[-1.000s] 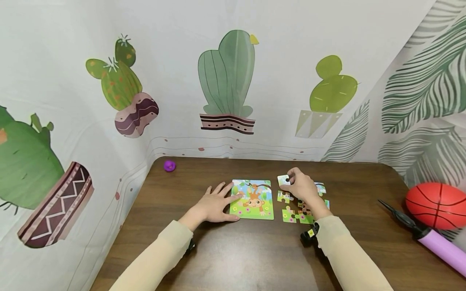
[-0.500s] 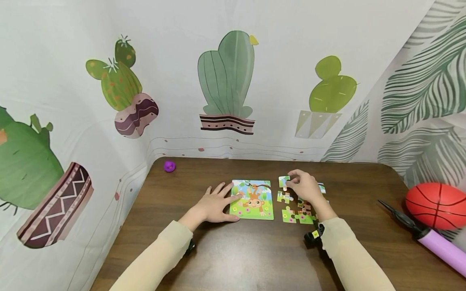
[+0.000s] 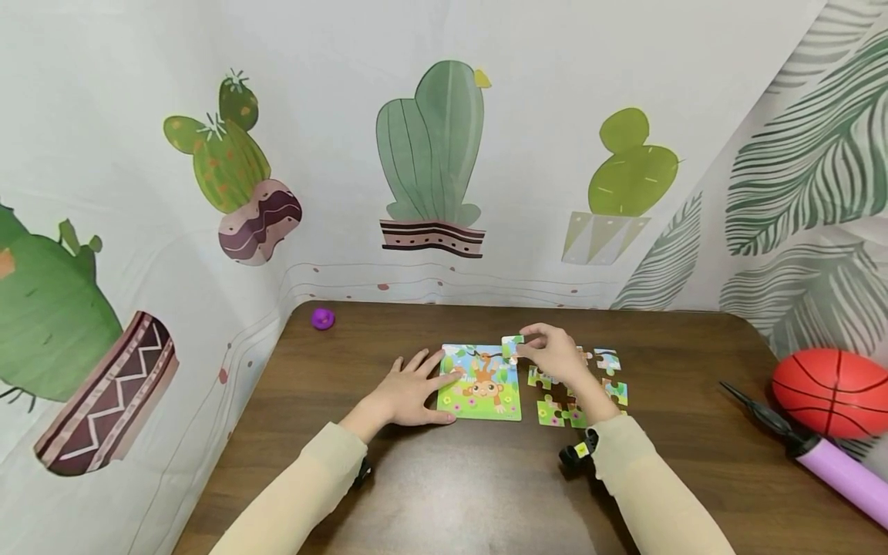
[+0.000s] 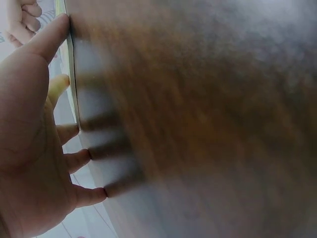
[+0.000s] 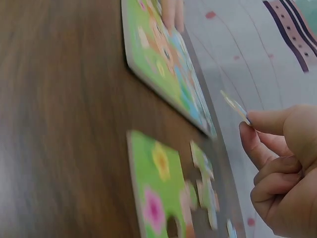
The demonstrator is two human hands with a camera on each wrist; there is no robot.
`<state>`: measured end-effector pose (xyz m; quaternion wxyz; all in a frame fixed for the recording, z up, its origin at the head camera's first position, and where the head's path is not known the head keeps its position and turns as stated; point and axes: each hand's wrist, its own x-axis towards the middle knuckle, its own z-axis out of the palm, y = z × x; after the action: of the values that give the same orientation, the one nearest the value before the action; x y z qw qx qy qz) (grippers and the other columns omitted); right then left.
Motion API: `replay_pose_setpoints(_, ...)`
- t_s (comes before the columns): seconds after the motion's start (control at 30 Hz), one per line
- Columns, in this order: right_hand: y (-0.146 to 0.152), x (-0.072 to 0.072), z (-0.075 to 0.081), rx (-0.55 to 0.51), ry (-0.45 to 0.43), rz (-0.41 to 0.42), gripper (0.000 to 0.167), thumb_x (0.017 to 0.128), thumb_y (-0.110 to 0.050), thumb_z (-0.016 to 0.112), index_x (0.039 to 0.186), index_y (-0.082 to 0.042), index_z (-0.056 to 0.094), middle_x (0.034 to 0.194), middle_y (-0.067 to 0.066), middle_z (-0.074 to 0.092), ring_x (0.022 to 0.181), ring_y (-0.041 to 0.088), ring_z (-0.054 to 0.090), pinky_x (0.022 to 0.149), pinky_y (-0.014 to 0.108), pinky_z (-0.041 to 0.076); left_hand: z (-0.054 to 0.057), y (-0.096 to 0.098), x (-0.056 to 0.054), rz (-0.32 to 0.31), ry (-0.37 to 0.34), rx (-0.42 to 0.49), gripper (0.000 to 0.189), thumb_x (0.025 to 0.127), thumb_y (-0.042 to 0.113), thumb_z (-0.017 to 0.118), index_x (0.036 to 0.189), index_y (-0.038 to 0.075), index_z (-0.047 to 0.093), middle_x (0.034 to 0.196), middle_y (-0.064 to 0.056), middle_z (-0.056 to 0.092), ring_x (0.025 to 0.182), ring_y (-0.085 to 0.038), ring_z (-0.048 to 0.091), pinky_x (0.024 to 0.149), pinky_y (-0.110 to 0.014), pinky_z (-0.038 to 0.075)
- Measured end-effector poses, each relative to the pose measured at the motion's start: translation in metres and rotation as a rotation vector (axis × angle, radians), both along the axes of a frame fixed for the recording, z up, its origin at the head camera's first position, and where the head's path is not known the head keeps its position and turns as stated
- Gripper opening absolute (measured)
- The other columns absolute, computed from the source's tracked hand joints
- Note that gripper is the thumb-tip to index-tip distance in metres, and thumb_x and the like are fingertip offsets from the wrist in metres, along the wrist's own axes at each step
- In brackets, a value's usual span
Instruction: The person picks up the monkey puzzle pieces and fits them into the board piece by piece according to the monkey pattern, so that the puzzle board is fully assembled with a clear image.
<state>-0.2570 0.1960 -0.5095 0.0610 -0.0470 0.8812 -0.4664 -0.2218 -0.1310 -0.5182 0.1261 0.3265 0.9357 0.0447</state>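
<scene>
The puzzle piece (image 3: 512, 347) pinched in my right hand's (image 3: 553, 356) fingertips has shifted left, raised by the picture board's (image 3: 486, 389) top-right corner, so I'd level it before lowering, left hand (image 3: 408, 393) spread to steady the board.

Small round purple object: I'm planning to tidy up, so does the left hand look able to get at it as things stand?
Probably yes: nothing stands between the left hand and the small round purple object, though that hand would likely have to leave the colourful square monkey-picture board it touches.
</scene>
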Motion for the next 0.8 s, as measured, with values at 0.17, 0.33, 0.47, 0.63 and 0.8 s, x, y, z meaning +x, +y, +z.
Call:
replay_pose_setpoints(0.17, -0.025, 0.000, -0.003, -0.014, -0.005, 0.023, 0.040, 0.100, -0.028, 0.072, 0.134, -0.008, 0.066, 0.111, 0.013, 0.071, 0.079, 0.024, 0.068, 0.062, 0.036, 0.052, 0.001, 0.000, 0.001, 0.006, -0.003, 0.013, 0.084, 0.092, 0.080, 0.051, 0.164, 0.039, 0.032, 0.174, -0.010, 0.009, 0.157, -0.039, 0.011, 0.114, -0.074, 0.020)
replay_pose_setpoints(0.33, -0.048, 0.000, -0.008, -0.039, -0.037, 0.022, 0.038, 0.099, -0.028, 0.073, 0.132, -0.010, 0.068, 0.108, 0.010, 0.072, 0.089, 0.024, 0.070, 0.073, 0.042, 0.056, 0.001, 0.000, 0.001, 0.004, 0.005, 0.019, 0.084, 0.092, 0.079, 0.052, 0.163, 0.038, 0.034, 0.173, -0.010, 0.011, 0.156, -0.040, 0.013, 0.114, -0.074, 0.021)
replay_pose_setpoints(0.47, -0.063, 0.000, -0.011, -0.061, -0.044, 0.024, 0.038, 0.099, -0.025, 0.073, 0.131, -0.007, 0.067, 0.104, 0.009, 0.073, 0.081, 0.021, 0.071, 0.068, 0.039, 0.056, 0.001, 0.000, 0.000, 0.000, 0.014, 0.012, 0.083, 0.093, 0.079, 0.051, 0.163, 0.039, 0.034, 0.173, -0.010, 0.012, 0.156, -0.040, 0.014, 0.114, -0.074, 0.021)
replay_pose_setpoints(0.63, -0.078, 0.001, -0.012, -0.066, -0.048, 0.023, 0.036, 0.098, -0.024, 0.074, 0.129, -0.006, 0.068, 0.099, 0.007, 0.074, 0.076, 0.019, 0.070, 0.063, 0.036, 0.056, 0.001, 0.000, 0.001, -0.002, 0.008, 0.003, 0.083, 0.093, 0.080, 0.049, 0.164, 0.042, 0.031, 0.173, -0.009, 0.010, 0.157, -0.040, 0.012, 0.114, -0.074, 0.021)
replay_pose_setpoints(0.8, -0.089, 0.000, -0.015, -0.043, -0.051, 0.015, 0.033, 0.098, -0.025, 0.074, 0.126, -0.008, 0.069, 0.101, 0.007, 0.073, 0.076, 0.019, 0.069, 0.062, 0.036, 0.055, 0.000, 0.000, 0.001, -0.006, 0.008, -0.003, 0.082, 0.093, 0.081, 0.047, 0.164, 0.043, 0.030, 0.174, -0.009, 0.009, 0.157, -0.039, 0.012, 0.114, -0.074, 0.021)
